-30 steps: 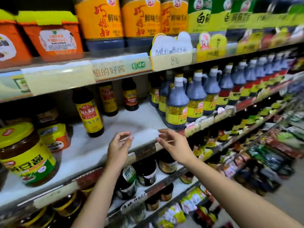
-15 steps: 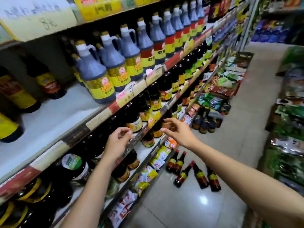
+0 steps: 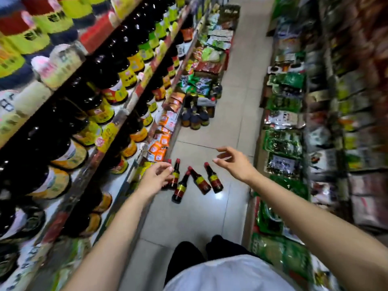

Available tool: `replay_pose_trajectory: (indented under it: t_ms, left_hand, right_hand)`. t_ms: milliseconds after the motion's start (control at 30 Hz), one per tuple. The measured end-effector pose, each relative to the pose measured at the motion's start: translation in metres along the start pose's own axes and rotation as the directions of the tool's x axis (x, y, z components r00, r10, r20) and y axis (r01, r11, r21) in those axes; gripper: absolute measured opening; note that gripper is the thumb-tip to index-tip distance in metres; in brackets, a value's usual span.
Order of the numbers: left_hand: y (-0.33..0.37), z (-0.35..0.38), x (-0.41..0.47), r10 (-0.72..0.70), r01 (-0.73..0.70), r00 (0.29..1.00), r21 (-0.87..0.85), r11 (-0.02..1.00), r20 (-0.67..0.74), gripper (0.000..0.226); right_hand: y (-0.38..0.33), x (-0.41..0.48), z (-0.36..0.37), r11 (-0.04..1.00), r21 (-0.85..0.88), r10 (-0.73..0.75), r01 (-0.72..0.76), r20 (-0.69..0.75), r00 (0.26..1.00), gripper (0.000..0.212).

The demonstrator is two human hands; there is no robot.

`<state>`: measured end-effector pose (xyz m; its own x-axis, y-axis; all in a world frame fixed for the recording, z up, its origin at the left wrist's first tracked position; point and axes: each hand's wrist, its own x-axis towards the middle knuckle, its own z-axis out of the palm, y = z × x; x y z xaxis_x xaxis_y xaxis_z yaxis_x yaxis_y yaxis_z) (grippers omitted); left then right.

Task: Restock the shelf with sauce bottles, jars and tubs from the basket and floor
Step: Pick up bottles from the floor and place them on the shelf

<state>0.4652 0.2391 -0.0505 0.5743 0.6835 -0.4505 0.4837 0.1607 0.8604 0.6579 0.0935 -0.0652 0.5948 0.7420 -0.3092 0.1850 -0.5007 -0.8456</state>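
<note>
Several small dark sauce bottles [image 3: 199,180] with red caps and red-and-yellow labels lie on the tiled floor in the aisle. My left hand [image 3: 155,178] hovers above the leftmost of them, fingers loosely spread, holding nothing. My right hand [image 3: 235,162] reaches forward above the bottles, fingers relaxed and empty. The shelf [image 3: 117,127] on the left carries rows of dark sauce bottles with yellow labels. A cluster of larger dark blue bottles [image 3: 195,118] stands on the floor farther down the aisle.
Packets of seasoning [image 3: 165,131] fill the lowest shelf on the left. Racks of green and silver packets [image 3: 283,143] line the right side. My dark trouser legs [image 3: 189,255] show at the bottom. The tiled aisle floor [image 3: 237,106] runs ahead.
The view has swung from the middle shelf down to the floor. Both hands have left the shelf edge and now hover over the bottles lying on the floor.
</note>
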Motion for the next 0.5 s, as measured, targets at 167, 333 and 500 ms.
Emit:
replay_pose_trajectory:
  t_ms: [167,333,500]
  left_hand:
    - [-0.008,0.029,0.037,-0.101,0.099,0.992,0.028,0.995,0.081,0.013]
    - [-0.017,0.038,0.084,-0.182,0.18,0.976,0.031,0.983,0.121,0.013]
    - [-0.03,0.041,0.147,-0.267,0.267,0.961,0.017,0.964,0.067,0.02]
  right_hand:
    - [0.039,0.011,-0.019,0.989,0.023,0.144,-0.145,0.015,0.989,0.042]
    - [0.066,0.038,-0.021,0.936,0.114,0.334,-0.334,0.016,0.942,0.04]
    - [0.087,0.074,-0.015,0.851,0.194,0.497,-0.489,0.006,0.868,0.041]
